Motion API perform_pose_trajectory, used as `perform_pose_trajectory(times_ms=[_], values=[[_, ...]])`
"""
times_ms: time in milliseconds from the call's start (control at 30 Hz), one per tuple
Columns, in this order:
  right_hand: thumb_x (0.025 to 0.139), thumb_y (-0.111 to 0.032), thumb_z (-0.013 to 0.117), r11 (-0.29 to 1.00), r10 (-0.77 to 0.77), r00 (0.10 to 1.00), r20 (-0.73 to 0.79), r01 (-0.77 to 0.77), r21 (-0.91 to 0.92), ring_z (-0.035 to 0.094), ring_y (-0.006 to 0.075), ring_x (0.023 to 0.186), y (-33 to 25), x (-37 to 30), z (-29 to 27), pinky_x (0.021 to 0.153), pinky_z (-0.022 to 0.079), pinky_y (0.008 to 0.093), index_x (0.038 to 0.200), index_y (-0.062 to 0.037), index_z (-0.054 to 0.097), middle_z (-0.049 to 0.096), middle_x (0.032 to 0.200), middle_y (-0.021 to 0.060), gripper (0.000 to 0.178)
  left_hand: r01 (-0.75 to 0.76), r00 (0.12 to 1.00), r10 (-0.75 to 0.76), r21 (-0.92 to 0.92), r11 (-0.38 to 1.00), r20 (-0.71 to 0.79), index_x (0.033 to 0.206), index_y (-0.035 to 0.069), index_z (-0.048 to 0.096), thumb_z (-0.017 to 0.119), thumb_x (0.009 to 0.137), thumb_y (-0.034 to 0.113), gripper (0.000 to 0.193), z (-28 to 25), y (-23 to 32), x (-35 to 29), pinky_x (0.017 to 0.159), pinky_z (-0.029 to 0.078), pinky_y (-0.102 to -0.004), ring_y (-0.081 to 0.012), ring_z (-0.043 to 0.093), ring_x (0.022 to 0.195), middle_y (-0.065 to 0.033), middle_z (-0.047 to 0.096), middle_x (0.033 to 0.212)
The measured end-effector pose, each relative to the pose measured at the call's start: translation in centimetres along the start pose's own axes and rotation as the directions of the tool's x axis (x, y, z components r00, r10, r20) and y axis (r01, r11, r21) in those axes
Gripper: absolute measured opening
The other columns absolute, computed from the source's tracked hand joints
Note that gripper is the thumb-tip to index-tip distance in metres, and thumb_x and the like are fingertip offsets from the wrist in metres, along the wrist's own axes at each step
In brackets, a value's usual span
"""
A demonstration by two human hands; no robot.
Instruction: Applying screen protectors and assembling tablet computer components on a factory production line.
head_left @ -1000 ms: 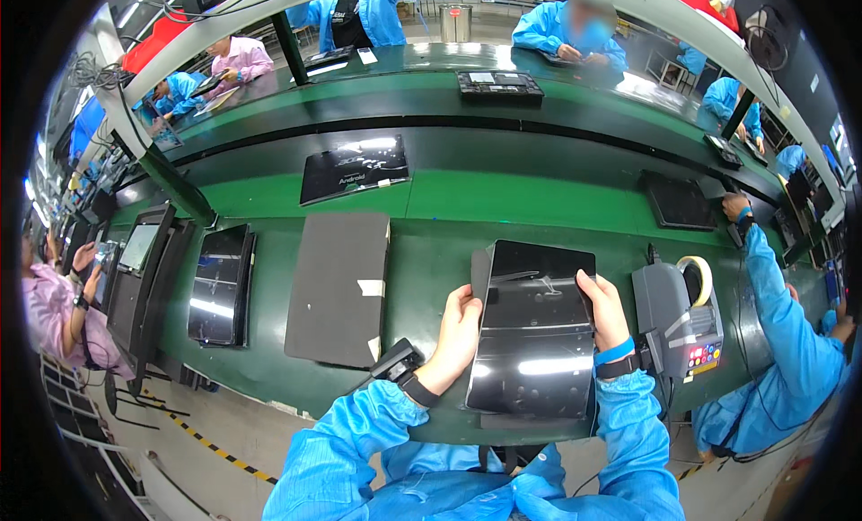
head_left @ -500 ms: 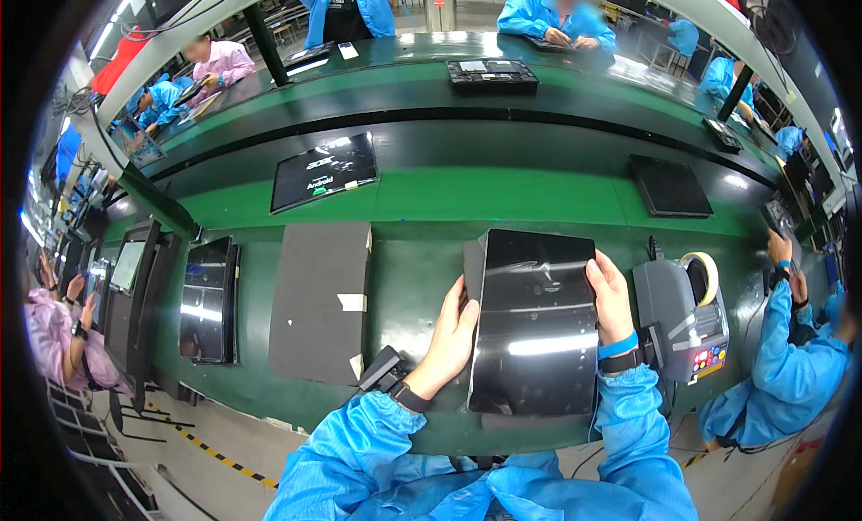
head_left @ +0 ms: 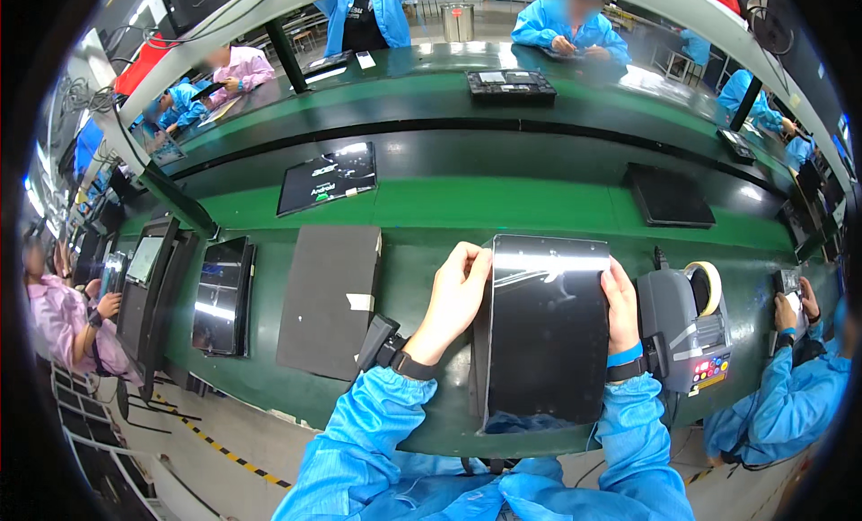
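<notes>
Panel in hand: glossy black rectangular sheet-like panel (head_left: pixel 548 341), above the near part of the dark green tabletop (head_left: pixel 417 252); whether it rests there, unclear.
Left hand (head_left: pixel 461 283): fingers curled together at panel's upper left corner; cannot tell if pinching.
Right hand (head_left: pixel 621 306): partly closed, gripping right edge, thumb on face.
Beside right hand: grey boxy tape dispenser (head_left: pixel 673 315).
Left of hands: matte dark grey rectangular board (head_left: pixel 328 297); stacked glossy black panels (head_left: pixel 222 297).
Progress: panel lifted face-up; handling looks unfinished, remainder unclear.
</notes>
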State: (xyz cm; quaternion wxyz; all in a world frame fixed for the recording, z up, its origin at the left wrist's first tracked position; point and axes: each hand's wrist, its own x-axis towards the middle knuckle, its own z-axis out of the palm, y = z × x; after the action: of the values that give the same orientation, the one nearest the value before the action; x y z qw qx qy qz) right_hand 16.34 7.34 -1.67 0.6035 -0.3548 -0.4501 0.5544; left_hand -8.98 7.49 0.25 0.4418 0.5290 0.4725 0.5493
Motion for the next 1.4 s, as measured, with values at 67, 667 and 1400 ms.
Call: perform_pose_trajectory(times_ms=[67, 667, 1400], values=[[0.095, -0.016, 0.05, 1.0, 0.006, 1.0, 0.001, -0.006, -0.008, 0.054, 0.0149, 0.109, -0.8, -0.5, 0.5, 0.095, 0.042, 0.0271, 0.13, 0.0043, 0.045, 0.056, 0.123, 0.0106, 0.041, 0.027, 0.999, -0.027, 0.004, 1.0, 0.026, 0.089, 0.003, 0.052, 0.049, 0.098, 0.016, 0.016, -0.2, 0.1, 0.1, 0.065, 0.042, -0.0214, -0.0057, 0.048, 0.069, 0.0015, 0.053, 0.077], [0.096, -0.021, 0.053, 0.975, 0.183, 0.982, -0.051, -0.188, -0.118, 0.054, 0.0089, 0.099, -0.2, -0.1, 0.6, 0.09, 0.041, 0.0232, 0.123, 0.0041, 0.053, 0.06, 0.108, 0.0044, 0.037, 0.198, 0.975, -0.204, 0.071, 0.978, 0.093, 0.086, 0.004, 0.054, 0.051, 0.096, 0.02, 0.019, -2.0, -0.5, 1.6, 0.058, 0.037, -0.0198, -0.0047, 0.046, 0.064, 0.0022, 0.052, 0.07], [0.09, -0.025, 0.064, 0.892, 0.321, 0.938, -0.132, -0.346, -0.292, 0.034, 0.001, 0.059, -0.2, -0.9, -0.4, 0.052, 0.029, 0.0191, 0.073, -0.0094, 0.049, 0.045, 0.065, -0.0087, 0.028, -0.045, 0.999, 0.036, 0.431, 0.901, 0.029, 0.085, 0.003, 0.05, 0.062, 0.087, 0.016, 0.018, -0.2, -1.0, -5.8, 0.051, 0.033, -0.0238, -0.007, 0.035, 0.06, -0.0002, 0.039, 0.073]])
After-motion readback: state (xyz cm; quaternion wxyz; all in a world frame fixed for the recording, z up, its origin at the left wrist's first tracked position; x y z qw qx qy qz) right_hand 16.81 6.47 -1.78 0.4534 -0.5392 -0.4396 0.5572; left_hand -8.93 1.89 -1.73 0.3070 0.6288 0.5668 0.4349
